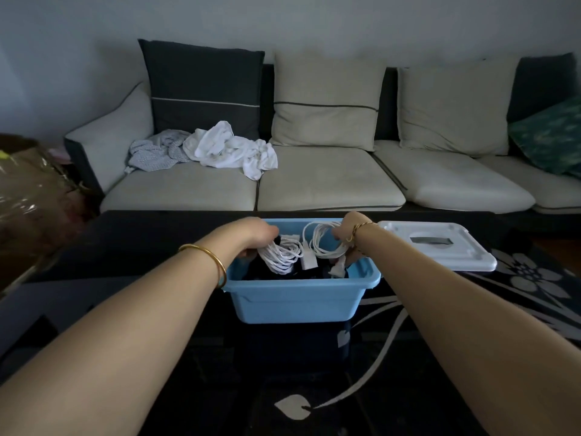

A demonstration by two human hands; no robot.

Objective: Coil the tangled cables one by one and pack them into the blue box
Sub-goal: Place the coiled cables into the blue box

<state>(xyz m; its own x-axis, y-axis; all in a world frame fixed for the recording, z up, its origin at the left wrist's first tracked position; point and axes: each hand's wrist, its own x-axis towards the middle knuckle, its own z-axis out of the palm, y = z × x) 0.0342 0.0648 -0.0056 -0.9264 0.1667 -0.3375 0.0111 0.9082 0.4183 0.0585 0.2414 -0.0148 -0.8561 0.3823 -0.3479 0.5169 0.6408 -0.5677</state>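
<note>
The blue box (295, 302) stands on a dark table in front of me. Inside it lie white cables and a white plug adapter (308, 262) on dark contents. My left hand (257, 236) reaches into the box's left side and grips a bundle of coiled white cable (280, 254). My right hand (347, 236) is over the box's right side, its fingers curled round another white cable coil (323, 242). Both hands' fingertips are partly hidden inside the box.
The box's pale lid (440, 247) lies on the table to the right. A sofa (330, 180) with cushions and crumpled cloths (226, 146) stands behind the table. A wrapped brown object (28, 196) sits at far left.
</note>
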